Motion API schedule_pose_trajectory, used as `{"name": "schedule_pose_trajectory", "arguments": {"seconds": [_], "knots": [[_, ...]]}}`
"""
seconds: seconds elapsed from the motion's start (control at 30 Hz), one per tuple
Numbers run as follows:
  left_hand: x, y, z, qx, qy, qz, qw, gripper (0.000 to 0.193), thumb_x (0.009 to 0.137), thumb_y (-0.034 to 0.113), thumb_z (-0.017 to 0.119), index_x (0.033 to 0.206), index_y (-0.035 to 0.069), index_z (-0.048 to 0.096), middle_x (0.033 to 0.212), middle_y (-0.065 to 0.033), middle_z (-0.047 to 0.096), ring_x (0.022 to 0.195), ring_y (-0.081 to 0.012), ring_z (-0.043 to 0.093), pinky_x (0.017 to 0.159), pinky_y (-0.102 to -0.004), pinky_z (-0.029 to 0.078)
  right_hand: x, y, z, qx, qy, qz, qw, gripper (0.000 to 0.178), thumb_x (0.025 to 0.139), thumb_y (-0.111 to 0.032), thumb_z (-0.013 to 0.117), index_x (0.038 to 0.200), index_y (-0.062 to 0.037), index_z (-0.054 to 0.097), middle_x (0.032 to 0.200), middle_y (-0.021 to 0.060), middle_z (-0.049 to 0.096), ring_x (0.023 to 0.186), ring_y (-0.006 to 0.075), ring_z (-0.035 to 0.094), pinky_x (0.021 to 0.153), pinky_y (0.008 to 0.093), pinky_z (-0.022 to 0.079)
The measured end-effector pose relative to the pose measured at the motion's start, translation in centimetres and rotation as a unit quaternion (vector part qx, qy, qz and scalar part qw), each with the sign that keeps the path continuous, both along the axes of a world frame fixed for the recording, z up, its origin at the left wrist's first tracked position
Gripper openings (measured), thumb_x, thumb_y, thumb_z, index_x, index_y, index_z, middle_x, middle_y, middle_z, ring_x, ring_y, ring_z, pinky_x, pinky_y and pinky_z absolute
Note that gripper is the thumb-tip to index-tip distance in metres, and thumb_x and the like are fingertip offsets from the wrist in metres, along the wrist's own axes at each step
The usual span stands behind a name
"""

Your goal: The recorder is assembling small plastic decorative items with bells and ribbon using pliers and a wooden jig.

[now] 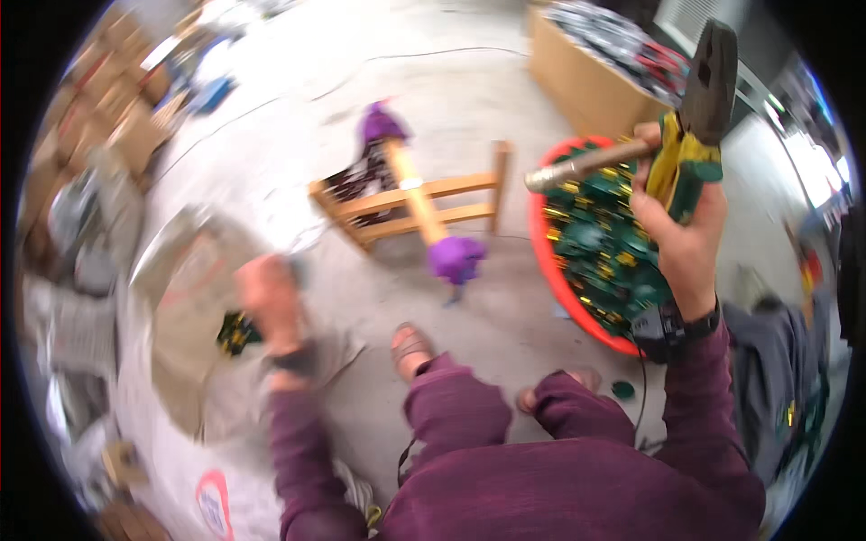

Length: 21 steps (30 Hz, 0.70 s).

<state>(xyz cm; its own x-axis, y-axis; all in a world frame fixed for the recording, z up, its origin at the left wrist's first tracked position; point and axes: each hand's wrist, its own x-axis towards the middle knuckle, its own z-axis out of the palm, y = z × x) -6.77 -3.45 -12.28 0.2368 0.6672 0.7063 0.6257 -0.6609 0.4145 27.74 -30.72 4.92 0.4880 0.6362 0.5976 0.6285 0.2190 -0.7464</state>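
Observation:
My right hand (681, 234) is raised over a red basin and closed around pliers (708, 90) with yellow-and-green handles, jaws pointing up. A thin brownish rod with a metal end (586, 169) sticks out leftward from the same hand. The red basin (539, 236) holds a heap of dark green and gold shiny pieces (591, 234). My left hand (269, 293), smeared by motion, hovers over the mouth of a large whitish woven sack (149, 361). A small green-and-gold piece (238, 334) shows just below it; whether the fingers touch it I cannot tell.
Ahead on the floor stands a wooden frame (469, 187) with a purple-ended bar (415, 194) across it. A cardboard box (577, 81) of shiny material sits behind the basin. Cartons (135, 135) line the left, and a cord (433, 52) crosses the floor.

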Motion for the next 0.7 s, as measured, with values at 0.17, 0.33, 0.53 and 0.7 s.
{"name": "schedule_pose_trajectory", "arguments": {"seconds": [0.17, 0.33, 0.53, 0.7], "knots": [[-0.1, 2.4, 4.4, 0.164, 0.165, 0.064, 0.97, 0.026, 0.084, 0.01, 0.068, 0.107, 0.0, 0.064, 0.106, -0.0164, 0.064, 0.102, -0.0323, 0.058, 0.09, -0.0416, 0.046, 4.1, -5.6, -0.5, 0.04, 0.011, -0.115, 0.992, 0.045, 0.074, 0.006, 0.061, 0.119, -0.0012, 0.057, 0.085, -0.0029, 0.055, 0.075, 0.0048, 0.051, 0.07, 0.0209, 0.042], [24.6, -11.2, 2.8, -0.027, 0.058, -0.49, 0.869, 0.035, 0.071, -0.002, 0.065, 0.106, 0.003, 0.063, 0.099, -0.0144, 0.063, 0.091, -0.0321, 0.06, 0.078, -0.0406, 0.049, 5.8, -9.1, -3.1, 0.003, 0.053, -0.162, 0.985, 0.045, 0.074, 0.006, 0.061, 0.118, -0.0017, 0.055, 0.09, -0.0016, 0.053, 0.082, 0.0055, 0.051, 0.073, 0.0212, 0.042], [36.6, -17.0, -7.5, 0.084, 0.233, -0.492, 0.835, 0.009, 0.077, 0.011, 0.059, 0.086, 0.01, 0.059, 0.083, -0.008, 0.056, 0.086, -0.027, 0.055, 0.07, -0.0388, 0.044, 5.2, -8.9, -5.6, -0.006, 0.051, -0.167, 0.985, 0.05, 0.071, 0.008, 0.06, 0.119, 0.0019, 0.05, 0.103, 0.0024, 0.048, 0.093, 0.0115, 0.049, 0.084, 0.025, 0.042], [38.9, -16.7, -8.5, 0.11, 0.307, -0.503, 0.8, 0.006, 0.079, 0.014, 0.055, 0.081, 0.01, 0.059, 0.083, -0.0062, 0.058, 0.088, -0.0239, 0.055, 0.073, -0.0364, 0.043, 6.1, -9.7, -6.6, -0.024, 0.055, -0.165, 0.985, 0.052, 0.072, 0.007, 0.061, 0.122, -0.0001, 0.05, 0.103, 0.0014, 0.051, 0.083, 0.0084, 0.052, 0.07, 0.0221, 0.045]]}}
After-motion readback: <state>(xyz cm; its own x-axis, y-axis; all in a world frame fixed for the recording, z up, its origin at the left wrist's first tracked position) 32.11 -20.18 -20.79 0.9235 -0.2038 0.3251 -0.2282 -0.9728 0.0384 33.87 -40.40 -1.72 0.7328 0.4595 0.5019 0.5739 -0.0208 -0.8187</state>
